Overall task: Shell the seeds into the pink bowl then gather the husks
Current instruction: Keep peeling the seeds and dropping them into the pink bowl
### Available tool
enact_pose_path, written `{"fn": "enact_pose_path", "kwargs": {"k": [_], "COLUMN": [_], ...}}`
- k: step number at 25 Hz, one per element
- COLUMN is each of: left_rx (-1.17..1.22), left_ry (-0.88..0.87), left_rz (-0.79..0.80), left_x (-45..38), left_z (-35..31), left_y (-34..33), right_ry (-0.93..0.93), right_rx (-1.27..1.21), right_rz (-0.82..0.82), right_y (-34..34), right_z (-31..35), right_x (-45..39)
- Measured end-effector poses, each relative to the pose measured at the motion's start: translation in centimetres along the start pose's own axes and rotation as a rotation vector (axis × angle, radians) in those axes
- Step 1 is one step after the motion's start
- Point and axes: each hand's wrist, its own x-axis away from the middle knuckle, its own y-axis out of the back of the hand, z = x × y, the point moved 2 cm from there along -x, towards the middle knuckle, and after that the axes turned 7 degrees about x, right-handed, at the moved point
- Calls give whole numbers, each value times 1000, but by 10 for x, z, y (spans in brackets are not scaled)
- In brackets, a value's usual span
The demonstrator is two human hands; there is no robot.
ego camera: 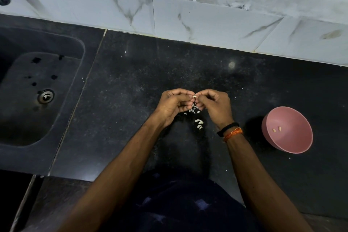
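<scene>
My left hand and my right hand meet fingertip to fingertip above the black counter, both pinching one pale seed. Under the fingers a small heap of husks lies on the counter. A few whole white seeds lie just in front of that heap. The pink bowl stands to the right of my right wrist, tilted toward me, with two shelled kernels inside.
A dark sink with a metal drain is set into the counter at the left. A white marbled tile wall runs along the back. The counter's front edge is close to my body.
</scene>
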Motion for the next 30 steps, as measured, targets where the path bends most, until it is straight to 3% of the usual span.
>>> {"fn": "enact_pose_path", "kwargs": {"k": [4,9,17,25,30], "left_rx": [11,-9,-129,-86,-36], "left_ry": [-33,-173,-321,-357,-338], "left_rz": [18,44,67,77,86], "left_x": [-1,-1,-6,-5,-4], "left_z": [0,-1,5,4,4], "left_y": [0,2,5,5,3], "right_ry": [-6,16,95,-51,29], "right_rx": [7,185,372,-30,51], "right_rz": [-3,-76,-62,56,17], "right_y": [3,8,10,5,1], "right_z": [2,-4,-2,1,4], "right_x": [0,-2,-3,-1,0]}}
